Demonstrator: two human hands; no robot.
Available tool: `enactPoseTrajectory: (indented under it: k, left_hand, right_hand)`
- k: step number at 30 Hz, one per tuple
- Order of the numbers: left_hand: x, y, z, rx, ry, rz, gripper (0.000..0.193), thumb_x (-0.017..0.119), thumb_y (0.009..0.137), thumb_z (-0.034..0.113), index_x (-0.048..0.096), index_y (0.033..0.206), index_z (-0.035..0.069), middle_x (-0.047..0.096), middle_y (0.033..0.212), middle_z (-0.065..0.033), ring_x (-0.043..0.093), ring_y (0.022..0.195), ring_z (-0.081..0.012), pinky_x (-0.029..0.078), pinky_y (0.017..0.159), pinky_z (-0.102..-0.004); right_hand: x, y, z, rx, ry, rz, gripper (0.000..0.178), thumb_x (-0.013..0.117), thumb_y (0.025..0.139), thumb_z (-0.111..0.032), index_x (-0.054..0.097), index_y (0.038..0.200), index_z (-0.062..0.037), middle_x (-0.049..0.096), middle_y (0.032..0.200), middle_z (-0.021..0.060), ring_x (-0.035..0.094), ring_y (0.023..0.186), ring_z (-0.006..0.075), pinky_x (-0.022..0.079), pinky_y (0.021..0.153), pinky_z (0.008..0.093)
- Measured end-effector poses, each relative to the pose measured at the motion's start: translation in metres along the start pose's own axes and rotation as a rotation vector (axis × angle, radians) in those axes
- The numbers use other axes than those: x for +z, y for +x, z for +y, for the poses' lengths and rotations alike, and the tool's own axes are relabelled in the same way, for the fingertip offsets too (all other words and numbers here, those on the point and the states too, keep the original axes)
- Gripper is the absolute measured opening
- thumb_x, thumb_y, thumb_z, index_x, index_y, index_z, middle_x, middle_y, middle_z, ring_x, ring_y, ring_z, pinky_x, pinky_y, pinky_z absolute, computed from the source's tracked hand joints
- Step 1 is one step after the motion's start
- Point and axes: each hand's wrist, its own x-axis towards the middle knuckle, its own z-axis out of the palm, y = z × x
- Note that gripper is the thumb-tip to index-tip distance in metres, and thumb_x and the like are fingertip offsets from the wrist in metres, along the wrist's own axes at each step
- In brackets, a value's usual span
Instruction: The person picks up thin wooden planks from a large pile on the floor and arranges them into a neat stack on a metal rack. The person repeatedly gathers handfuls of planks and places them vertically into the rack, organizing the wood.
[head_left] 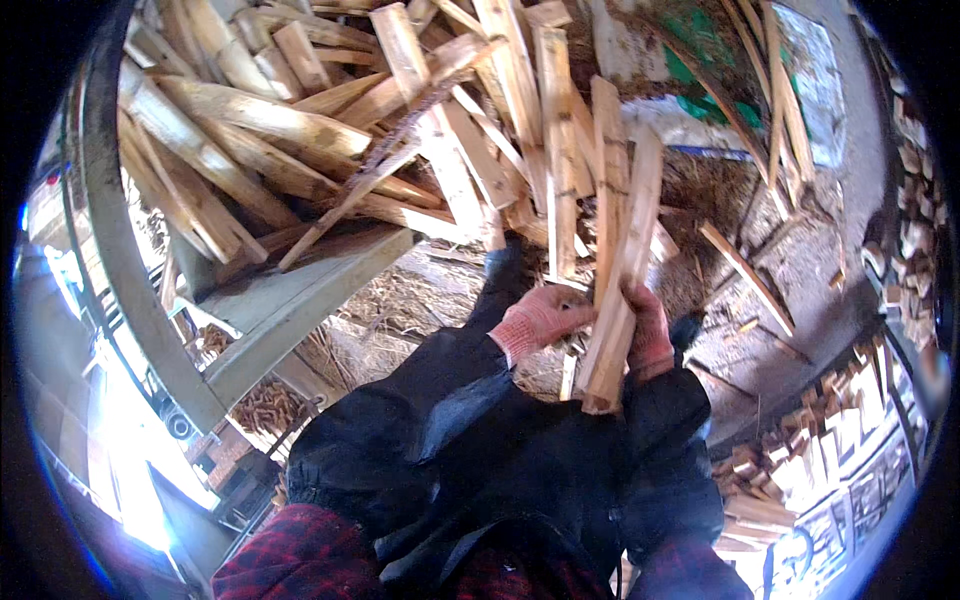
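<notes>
A long split wood stick (630, 240) stands tilted in front of me, its lower end close to my dark jacket. My right hand (652, 335), in a pink knit glove, wraps round its right side. Another split stick (608, 170) rises just behind and to the left of it; whether it is held too I cannot tell. My left hand (540, 318), gloved alike, has curled fingers that reach the wood's left side. What lies within those fingers is hidden.
A large heap of split firewood (270, 110) lies at the far left, beside a pale metal frame (290, 290). Loose sticks (750, 275) lie on the floor at right. More stacked wood (800, 430) stands at the lower right. Wood debris (390, 300) covers the ground.
</notes>
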Motion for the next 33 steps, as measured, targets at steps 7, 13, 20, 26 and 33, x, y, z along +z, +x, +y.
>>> enactPoseTrajectory:
  k: [7,13,20,26,33]
  left_hand:
    - [-0.143,0.096,-0.033,0.013,-0.54,0.813,0.036,0.063,0.09,0.03,0.057,0.111,0.001,0.063,0.098,-0.0127,0.063,0.084,-0.0211,0.053,0.066,-0.0328]
    - [-0.11,0.065,-0.067,0.271,0.01,0.462,0.035,0.06,0.091,0.026,0.057,0.109,-0.003,0.064,0.091,-0.0096,0.064,0.084,-0.0201,0.054,0.073,-0.0312]
    - [-0.024,-0.064,-0.086,-0.03,-0.234,0.383,0.058,0.071,0.081,0.035,0.055,0.122,-0.004,0.064,0.109,-0.0216,0.062,0.105,-0.029,0.048,0.092,-0.0363]
    - [-0.244,-0.005,-0.014,0.221,-0.186,1.15,0.059,0.07,0.084,0.033,0.052,0.123,-0.007,0.06,0.119,-0.0204,0.059,0.105,-0.0294,0.045,0.094,-0.038]
    - [-0.29,0.025,0.032,0.459,-0.662,0.891,0.038,0.063,0.089,0.036,0.064,0.108,0.003,0.063,0.11,-0.0083,0.061,0.091,-0.0164,0.054,0.079,-0.0263]
  right_hand:
    - [0.031,-0.048,0.028,-0.059,-0.062,0.009,0.055,0.074,0.07,-0.033,0.056,0.11,0.002,0.065,0.085,0.0118,0.065,0.071,0.0212,0.057,0.066,0.0327]
    - [0.032,-0.058,0.029,-0.061,-0.002,0.046,0.059,0.075,0.073,-0.039,0.056,0.113,0.0001,0.065,0.091,0.0135,0.066,0.077,0.0229,0.058,0.066,0.0343]
    - [0.045,-0.075,0.038,-0.047,-0.005,0.099,0.065,0.075,0.072,-0.039,0.052,0.116,0.0028,0.063,0.095,0.0139,0.064,0.078,0.0236,0.058,0.07,0.0341]
    - [0.016,-0.072,0.042,-0.166,-0.169,0.05,0.062,0.074,0.072,-0.041,0.053,0.11,0.0025,0.061,0.088,0.0136,0.065,0.075,0.0258,0.06,0.065,0.0376]
    - [0.045,-0.079,0.029,-0.04,-0.108,0.027,0.061,0.077,0.068,-0.03,0.054,0.112,0.0041,0.064,0.09,0.0144,0.065,0.072,0.0236,0.058,0.064,0.033]
